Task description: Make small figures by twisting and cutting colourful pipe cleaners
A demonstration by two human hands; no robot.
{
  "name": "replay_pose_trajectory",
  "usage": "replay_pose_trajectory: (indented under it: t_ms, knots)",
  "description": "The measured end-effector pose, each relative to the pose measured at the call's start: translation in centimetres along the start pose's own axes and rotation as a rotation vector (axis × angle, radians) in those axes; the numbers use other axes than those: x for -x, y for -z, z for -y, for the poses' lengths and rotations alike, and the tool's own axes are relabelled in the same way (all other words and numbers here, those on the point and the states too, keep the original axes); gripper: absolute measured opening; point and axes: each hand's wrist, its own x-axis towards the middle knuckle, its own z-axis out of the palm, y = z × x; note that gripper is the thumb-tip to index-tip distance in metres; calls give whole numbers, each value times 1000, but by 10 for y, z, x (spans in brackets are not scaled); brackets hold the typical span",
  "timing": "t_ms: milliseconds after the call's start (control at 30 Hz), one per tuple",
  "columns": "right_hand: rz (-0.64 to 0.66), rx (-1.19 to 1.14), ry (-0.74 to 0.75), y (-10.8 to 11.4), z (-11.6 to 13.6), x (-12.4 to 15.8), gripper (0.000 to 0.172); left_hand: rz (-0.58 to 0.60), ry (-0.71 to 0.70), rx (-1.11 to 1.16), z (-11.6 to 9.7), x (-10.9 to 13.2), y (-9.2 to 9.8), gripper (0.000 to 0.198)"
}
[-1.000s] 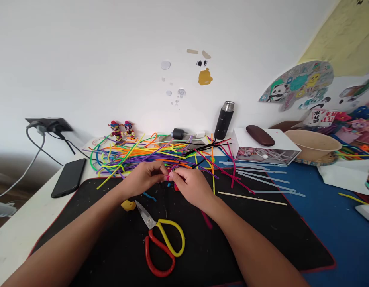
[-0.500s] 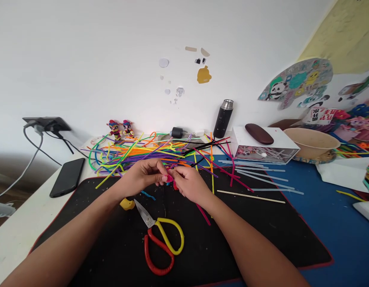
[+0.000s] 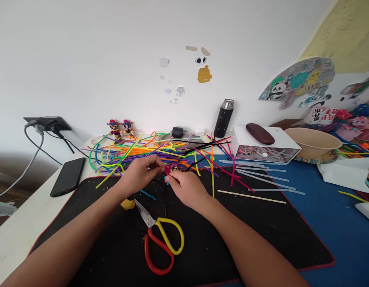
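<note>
My right hand (image 3: 189, 186) is wrapped round a small pipe-cleaner figure (image 3: 175, 168), of which purple, yellow and blue bits show past the thumb. With thumb and fingertips together, my left hand (image 3: 142, 173) pinches a pink part (image 3: 167, 170) of the same figure. The rest of the figure is hidden by my fingers. Below the hands, scissors (image 3: 149, 221) with one red and one yellow handle lie on the black mat (image 3: 220, 243). By their blade tip sits a yellow lump (image 3: 128, 204), and a short blue pipe-cleaner piece (image 3: 148, 195) lies near my left hand.
Many coloured pipe cleaners (image 3: 130, 153) are heaped behind my hands. Two small figures (image 3: 120, 128) stand by the wall. A phone (image 3: 67, 176) lies left; a thermos (image 3: 224, 118), white box (image 3: 241, 133), bowl (image 3: 313, 139), clear sticks (image 3: 265, 177) and wooden stick (image 3: 252, 196) are right.
My right hand has turned, so more of the figure shows above its thumb. The pink part has tilted up, and the long pink strand below my right hand is out of sight.
</note>
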Motion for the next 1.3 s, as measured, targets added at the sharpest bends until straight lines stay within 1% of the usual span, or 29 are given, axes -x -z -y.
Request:
replay_pose_trajectory:
  t_ms: [100,233,333,433,533,633,700,767,867,933,1033,1100,1200,1300]
  knots:
    - [-26,102,25,5,1,0,31,77,0,-44,3,-1,3,20]
    - [-38,127,22,11,0,-1,32,225,35,-14,3,-2,5,19]
    - [-76,64,18,14,-3,-2,34,311,71,148,0,-1,6,16]
    - [-78,-136,-7,15,-7,-4,36,358,129,370,-5,1,8,16]
    - [-16,-434,-81,12,-9,-5,36,341,184,554,-12,1,10,23]
    - [66,-723,-144,4,-10,-6,37,248,205,666,-18,1,10,30]
    - [95,-831,-156,-2,-10,-6,39,187,206,683,-21,1,8,33]
    - [105,-860,-164,-8,-10,-5,40,133,196,644,-21,0,5,34]
    - [110,-785,-175,-11,-9,-4,36,24,143,488,-18,1,1,32]
    - [83,-646,-147,-10,-7,-2,32,-17,97,334,-16,1,0,28]
    - [5,-370,-53,-5,-4,-1,26,-1,48,137,-12,1,3,23]
    - [-21,-245,-9,-1,-2,-1,27,18,28,67,-11,0,6,22]
    - [-31,-160,-3,5,0,-1,30,52,14,11,-11,-2,11,21]
    - [-32,-117,-25,9,-1,-1,30,94,20,-10,-10,-2,14,19]
